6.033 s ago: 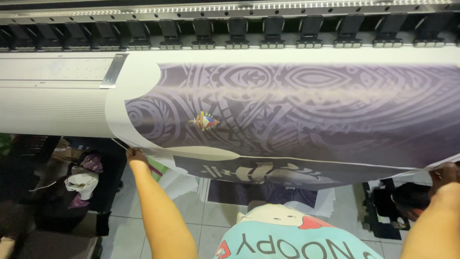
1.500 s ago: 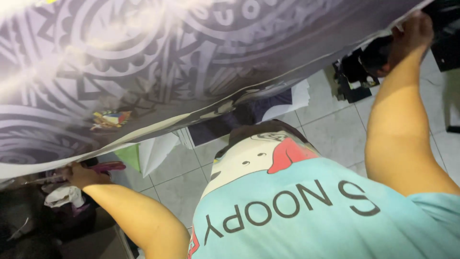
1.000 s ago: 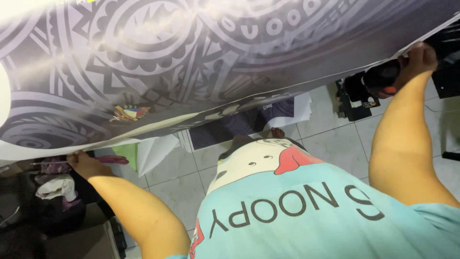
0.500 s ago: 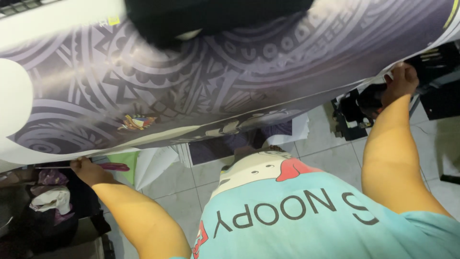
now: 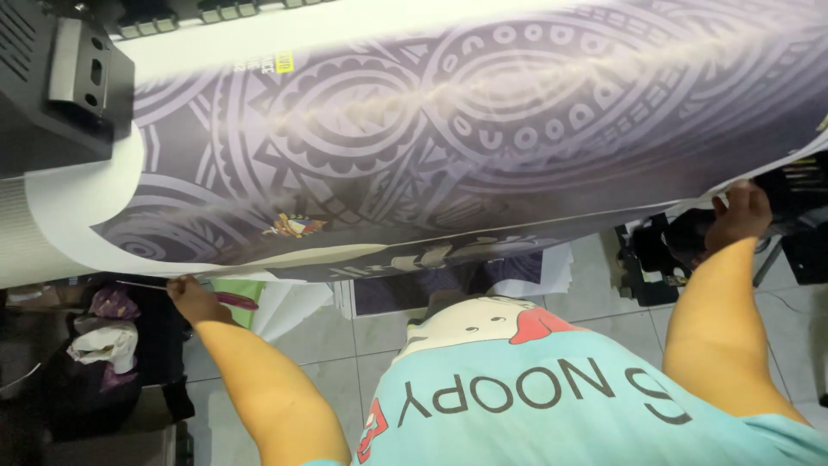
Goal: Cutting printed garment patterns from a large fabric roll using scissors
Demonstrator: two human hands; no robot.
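A wide printed sheet (image 5: 483,129) with a grey-purple swirling pattern and a small coloured emblem hangs out of a large-format printer (image 5: 60,95). My left hand (image 5: 191,299) grips the sheet's lower left edge and also holds a thin tool with a pink handle (image 5: 233,300). My right hand (image 5: 738,214) pinches the sheet's lower right edge, arm stretched out. My light blue shirt (image 5: 552,397) fills the bottom of the view.
The printer's dark end housing sits at the top left. Below the sheet lie printed sheets on the tiled floor (image 5: 328,345). A dark bin with crumpled cloth (image 5: 103,341) stands at left. Black equipment (image 5: 655,255) stands at right.
The view has tilted up and back, showing the printer's end housing and more of the sheet. Both hands have kept hold of the sheet's lower corners throughout.
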